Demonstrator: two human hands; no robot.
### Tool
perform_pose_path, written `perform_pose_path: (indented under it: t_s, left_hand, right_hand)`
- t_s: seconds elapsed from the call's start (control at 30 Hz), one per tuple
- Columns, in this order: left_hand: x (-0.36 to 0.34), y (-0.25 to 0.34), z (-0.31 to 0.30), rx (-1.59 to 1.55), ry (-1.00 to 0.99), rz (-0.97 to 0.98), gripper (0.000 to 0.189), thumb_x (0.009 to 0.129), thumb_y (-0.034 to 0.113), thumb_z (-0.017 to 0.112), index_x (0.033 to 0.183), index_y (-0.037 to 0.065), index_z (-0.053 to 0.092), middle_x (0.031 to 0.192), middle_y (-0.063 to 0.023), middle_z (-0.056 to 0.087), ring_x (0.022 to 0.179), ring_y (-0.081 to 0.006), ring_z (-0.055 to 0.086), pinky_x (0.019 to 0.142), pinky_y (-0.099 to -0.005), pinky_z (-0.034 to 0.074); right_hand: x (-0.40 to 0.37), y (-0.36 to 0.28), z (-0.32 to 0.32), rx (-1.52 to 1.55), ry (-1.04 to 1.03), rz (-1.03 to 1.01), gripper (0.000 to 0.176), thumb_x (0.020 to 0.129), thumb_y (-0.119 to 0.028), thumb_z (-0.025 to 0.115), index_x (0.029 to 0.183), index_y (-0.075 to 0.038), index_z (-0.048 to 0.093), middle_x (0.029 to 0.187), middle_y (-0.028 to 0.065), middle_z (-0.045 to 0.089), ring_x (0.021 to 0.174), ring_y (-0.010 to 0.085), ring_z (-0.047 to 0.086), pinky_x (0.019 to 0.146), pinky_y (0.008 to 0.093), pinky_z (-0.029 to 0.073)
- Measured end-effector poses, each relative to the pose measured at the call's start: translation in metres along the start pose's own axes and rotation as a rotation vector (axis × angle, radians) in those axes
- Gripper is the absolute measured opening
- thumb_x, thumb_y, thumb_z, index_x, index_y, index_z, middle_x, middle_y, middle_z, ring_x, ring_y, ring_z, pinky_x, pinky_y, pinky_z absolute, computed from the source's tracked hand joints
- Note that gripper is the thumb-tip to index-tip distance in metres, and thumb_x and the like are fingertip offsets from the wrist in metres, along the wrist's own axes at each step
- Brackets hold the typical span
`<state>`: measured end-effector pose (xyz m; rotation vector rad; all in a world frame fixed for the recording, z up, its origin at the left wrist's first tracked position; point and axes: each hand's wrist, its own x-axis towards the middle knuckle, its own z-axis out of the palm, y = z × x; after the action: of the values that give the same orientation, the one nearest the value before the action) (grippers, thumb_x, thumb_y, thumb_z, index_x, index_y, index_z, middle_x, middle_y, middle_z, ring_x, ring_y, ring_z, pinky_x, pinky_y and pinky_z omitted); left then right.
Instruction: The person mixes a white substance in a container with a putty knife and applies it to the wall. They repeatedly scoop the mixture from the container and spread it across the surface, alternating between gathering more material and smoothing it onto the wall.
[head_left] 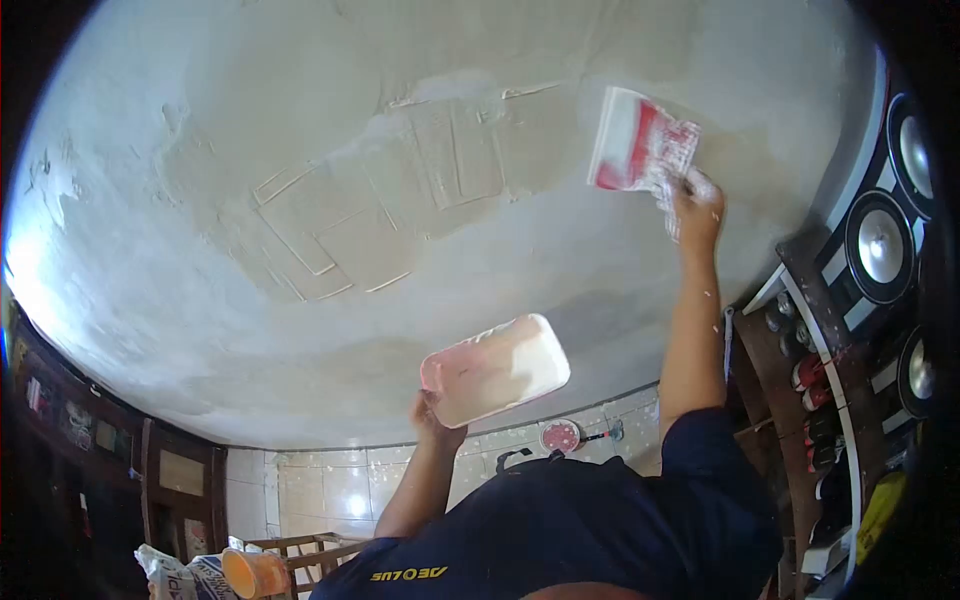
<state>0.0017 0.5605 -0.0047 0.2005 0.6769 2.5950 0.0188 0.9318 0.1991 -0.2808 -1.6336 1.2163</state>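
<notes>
My right hand [697, 208] is raised and grips the handle of a wide red-and-white putty scraper [640, 140], smeared with plaster; its blade lies against the grey plastered surface [300, 120]. Left of the blade is a patch of fresh pale putty [400, 200] marked with straight scraper ridges. My left hand [436, 412] holds a pink-white rectangular tray [496, 368] from below, lower down and apart from the surface. My forearms carry white splashes.
Black loudspeakers [882, 245] and a shelf with shoes [818, 385] stand along the right edge. A dark cabinet [60, 420] is at the left. Below are pale tiles [340, 490], a wooden frame [310, 555], an orange bucket [250, 573] and sacks [175, 575].
</notes>
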Motion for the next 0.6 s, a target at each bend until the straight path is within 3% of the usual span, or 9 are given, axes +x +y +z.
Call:
perform_pose_path:
  t_s: [0.13, 0.2, 0.27, 0.33, 0.37, 0.43, 0.47, 0.6]
  left_hand:
    - [-0.007, 0.007, -0.018, 0.047, 0.062, -0.02, 0.052, 0.085, 0.039, 0.041, 0.124, 0.005, 0.047, 0.121, -0.0114, 0.053, 0.112, -0.0268, 0.051, 0.095, -0.0405, 0.04]
    - [-0.008, 0.009, -0.03, 0.055, 0.066, -0.058, 0.054, 0.085, 0.042, 0.042, 0.124, 0.005, 0.047, 0.119, -0.011, 0.054, 0.111, -0.0266, 0.052, 0.095, -0.04, 0.041]
    - [-0.01, 0.014, -0.022, 0.053, 0.175, -0.082, 0.052, 0.077, 0.034, 0.041, 0.12, 0.008, 0.05, 0.118, -0.0095, 0.054, 0.108, -0.0271, 0.052, 0.092, -0.0416, 0.041]
    - [-0.015, 0.02, -0.019, 0.019, 0.155, -0.086, 0.052, 0.076, 0.034, 0.041, 0.12, 0.008, 0.05, 0.118, -0.0096, 0.054, 0.109, -0.0271, 0.052, 0.092, -0.0415, 0.041]
    - [-0.019, 0.024, -0.02, -0.023, 0.142, -0.084, 0.052, 0.076, 0.034, 0.041, 0.121, 0.008, 0.05, 0.119, -0.0096, 0.054, 0.109, -0.0272, 0.051, 0.092, -0.0415, 0.042]
    - [-0.024, 0.031, -0.026, 0.009, 0.163, -0.086, 0.053, 0.075, 0.034, 0.042, 0.121, 0.008, 0.049, 0.118, -0.0096, 0.054, 0.108, -0.0274, 0.052, 0.092, -0.0417, 0.042]
    - [-0.025, 0.034, -0.028, 0.04, 0.189, -0.083, 0.053, 0.075, 0.034, 0.042, 0.121, 0.008, 0.049, 0.118, -0.0097, 0.054, 0.108, -0.0276, 0.052, 0.091, -0.042, 0.042]
    - [-0.028, 0.041, -0.035, 0.051, 0.154, -0.155, 0.054, 0.073, 0.032, 0.043, 0.121, 0.008, 0.049, 0.117, -0.0103, 0.054, 0.108, -0.0286, 0.052, 0.091, -0.0425, 0.042]
  right_hand:
    - [-0.023, -0.014, 0.011, 0.214, -0.074, -0.099, 0.018, 0.082, -0.01, 0.064, 0.096, 0.001, 0.066, 0.07, 0.0008, 0.059, 0.057, 0.006, 0.05, 0.051, 0.0204, 0.04]
    - [-0.036, -0.036, 0.039, 0.085, -0.221, -0.082, 0.018, 0.08, -0.014, 0.067, 0.087, 0.002, 0.064, 0.068, 0.001, 0.058, 0.059, 0.0067, 0.05, 0.054, 0.023, 0.043]
    - [-0.037, -0.047, 0.066, 0.016, -0.249, -0.17, 0.022, 0.081, -0.019, 0.067, 0.078, 0.002, 0.062, 0.059, 0.0026, 0.055, 0.054, 0.0078, 0.046, 0.053, 0.0261, 0.041]
    - [-0.023, -0.04, 0.063, -0.271, -0.046, -0.227, 0.023, 0.083, -0.021, 0.064, 0.08, 0.002, 0.063, 0.056, 0.0028, 0.052, 0.05, 0.0091, 0.045, 0.051, 0.0283, 0.04]
    - [-0.01, -0.019, 0.05, -0.188, -0.018, -0.181, 0.02, 0.084, -0.019, 0.062, 0.086, 0.0, 0.064, 0.056, 0.0023, 0.053, 0.049, 0.0093, 0.047, 0.048, 0.0267, 0.04]
    - [-0.007, -0.023, 0.005, -0.122, 0.02, 0.075, 0.017, 0.084, -0.015, 0.062, 0.092, 0.0, 0.065, 0.061, 0.0029, 0.057, 0.051, 0.0086, 0.05, 0.048, 0.0222, 0.039]
    - [-0.002, -0.005, -0.008, 0.098, 0.113, 0.068, 0.017, 0.084, -0.012, 0.061, 0.096, 0.0, 0.064, 0.068, 0.0023, 0.059, 0.054, 0.0073, 0.051, 0.049, 0.018, 0.038]
    - [-0.022, -0.01, 0.001, 0.199, 0.044, -0.166, 0.02, 0.082, -0.011, 0.064, 0.096, 0.002, 0.064, 0.072, -0.0007, 0.059, 0.058, 0.0072, 0.051, 0.052, 0.0224, 0.041]
